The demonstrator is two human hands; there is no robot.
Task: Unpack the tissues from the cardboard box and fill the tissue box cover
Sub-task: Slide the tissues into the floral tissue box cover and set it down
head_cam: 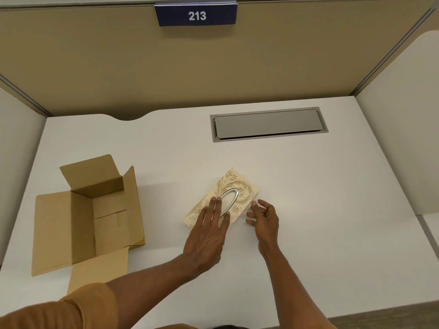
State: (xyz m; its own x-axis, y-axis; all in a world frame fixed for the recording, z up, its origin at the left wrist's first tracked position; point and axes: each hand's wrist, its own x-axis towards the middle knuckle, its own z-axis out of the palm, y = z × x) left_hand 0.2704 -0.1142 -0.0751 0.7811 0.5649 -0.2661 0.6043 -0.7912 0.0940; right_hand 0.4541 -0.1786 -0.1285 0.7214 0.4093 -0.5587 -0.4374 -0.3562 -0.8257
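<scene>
The tissue box cover (234, 186), cream with a gold leaf pattern and a silver-rimmed oval slot (228, 202) in its top, lies flat near the middle of the white table (308, 186), turned at an angle so that one short end points toward the far right corner and the other toward you. Your left hand (206, 238) rests palm down on the near half of the cover, fingers straight and close together, the fingertips reaching the near end of the oval slot; it presses on the top rather than gripping. Your right hand (263, 219) sits just beside the cover's right long side, fingers spread and loosely curled, holding nothing; whether the fingertips touch the cover's side you cannot tell from here. White shows through the slot, though you cannot tell if that is tissue. The cardboard box (99, 214) stands well apart, toward the left edge of the table, with all its flaps folded open and its brown inside bare as far as you can see in. Toward the far edge, a grey cable hatch (268, 123) is set flush into the table. Beyond it rises a tan partition (190, 67) bearing a dark plate (196, 15) that reads 213. An orange-brown sleeve (59, 309) covers your left upper arm at the near left corner.
</scene>
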